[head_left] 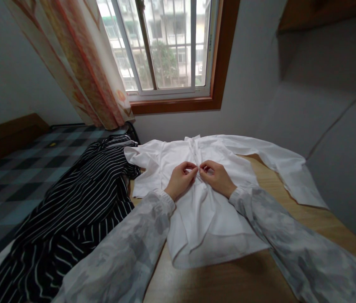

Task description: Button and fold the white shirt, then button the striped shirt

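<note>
A white long-sleeved shirt (218,223) lies spread on a wooden table, collar toward the window, with one sleeve stretched out to the right. At the middle of its front, my left hand (181,179) pinches the cloth between thumb and fingertips. Close beside it, my right hand (217,176) pinches the shirt's front too, the fingertips of both hands almost touching. The fabric gathers into folds below the hands. Whether a button sits between the fingers is too small to tell.
A black garment with white stripes (80,198) lies left of the shirt, partly over a bed with a checked cover (17,181). The wooden table (215,284) meets the wall. Behind are a window (171,50) and a patterned curtain (86,63).
</note>
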Demonstrator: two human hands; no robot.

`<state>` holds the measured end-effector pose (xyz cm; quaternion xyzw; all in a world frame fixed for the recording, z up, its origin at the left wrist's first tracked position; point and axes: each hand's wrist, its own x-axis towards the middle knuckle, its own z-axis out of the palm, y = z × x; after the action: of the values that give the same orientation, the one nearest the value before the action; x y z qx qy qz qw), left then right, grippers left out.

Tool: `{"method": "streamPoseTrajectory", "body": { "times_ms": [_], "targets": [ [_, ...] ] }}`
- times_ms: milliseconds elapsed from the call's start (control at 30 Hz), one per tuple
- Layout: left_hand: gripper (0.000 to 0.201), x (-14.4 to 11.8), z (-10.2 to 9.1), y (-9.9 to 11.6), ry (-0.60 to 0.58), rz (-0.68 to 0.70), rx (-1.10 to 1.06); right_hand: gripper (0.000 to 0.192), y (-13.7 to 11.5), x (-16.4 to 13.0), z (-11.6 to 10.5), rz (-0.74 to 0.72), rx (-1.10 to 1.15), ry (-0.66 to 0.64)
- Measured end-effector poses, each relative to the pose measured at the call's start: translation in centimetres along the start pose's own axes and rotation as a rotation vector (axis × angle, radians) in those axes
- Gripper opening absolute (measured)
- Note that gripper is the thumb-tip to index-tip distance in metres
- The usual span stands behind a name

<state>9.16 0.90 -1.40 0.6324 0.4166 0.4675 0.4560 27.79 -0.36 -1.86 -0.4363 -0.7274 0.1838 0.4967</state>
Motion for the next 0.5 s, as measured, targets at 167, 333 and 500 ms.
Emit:
{"method": "streamPoseTrajectory", "body": {
  "times_ms": [167, 333, 500],
  "targets": [
    [0.045, 0.28, -0.26, 0.23, -0.033, -0.063, -0.063, 0.007, 0.02, 0.00, -0.04, -0.003, 0.025, -0.007],
    [0.046, 0.58, -0.42, 0.25, -0.057, -0.106, -0.107, 0.007, -0.05, -0.07, 0.05, 0.006, 0.005, 0.005],
    [0.040, 0.58, -0.29, 0.01, -0.041, -0.084, -0.095, 0.006, 0.11, -0.22, 0.51, 0.028, -0.079, 0.024]
  ]
}}
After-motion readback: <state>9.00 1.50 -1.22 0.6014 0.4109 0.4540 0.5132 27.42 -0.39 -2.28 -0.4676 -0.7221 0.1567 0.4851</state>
